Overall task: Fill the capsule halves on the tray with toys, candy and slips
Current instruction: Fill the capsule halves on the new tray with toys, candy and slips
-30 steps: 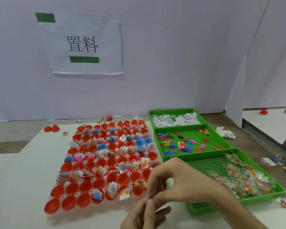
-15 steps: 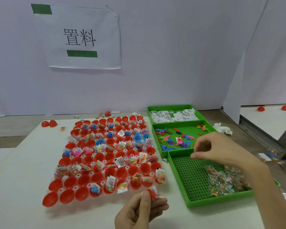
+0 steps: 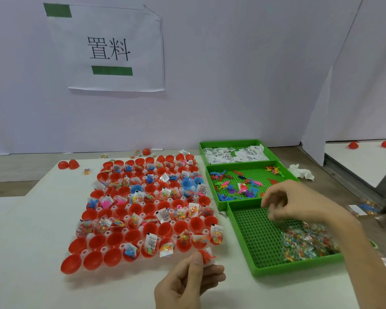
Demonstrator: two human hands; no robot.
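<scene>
Pinching a red toy (image 3: 206, 257) and a white slip (image 3: 210, 251) between thumb and fingertips, the left hand (image 3: 187, 284) is held over the white table (image 3: 31, 241), just near of the capsule tray (image 3: 84, 253) at its near right corner. The right hand (image 3: 299, 201) hangs over the far end of the near green tray (image 3: 254, 237) with its fingers curled downward. The fingertips are blurred, so I cannot tell whether they grasp anything.

The capsule tray lies left of the green trays and carries rows of red capsule halves (image 3: 94, 260), with a few blue halves (image 3: 188, 184) toward the far right. Many halves hold candy packets, small coloured toys or printed slips. Several at the near left corner show only their red insides.

Three green trays stand in a line at the right, touching one another. The far green tray (image 3: 202, 152) holds white slips (image 3: 218, 153). The middle green tray (image 3: 213, 190) holds scattered toy figures (image 3: 230, 188) in blue, pink, red and purple. The near tray holds a heap of clear candy packets (image 3: 308, 241) at its near right end, its left part bare.

Two loose red halves (image 3: 68, 164) sit at the table's far left edge. A crumpled tissue (image 3: 301, 171) lies right of the middle tray. A paper sign (image 3: 112, 47) hangs on the wall behind.
</scene>
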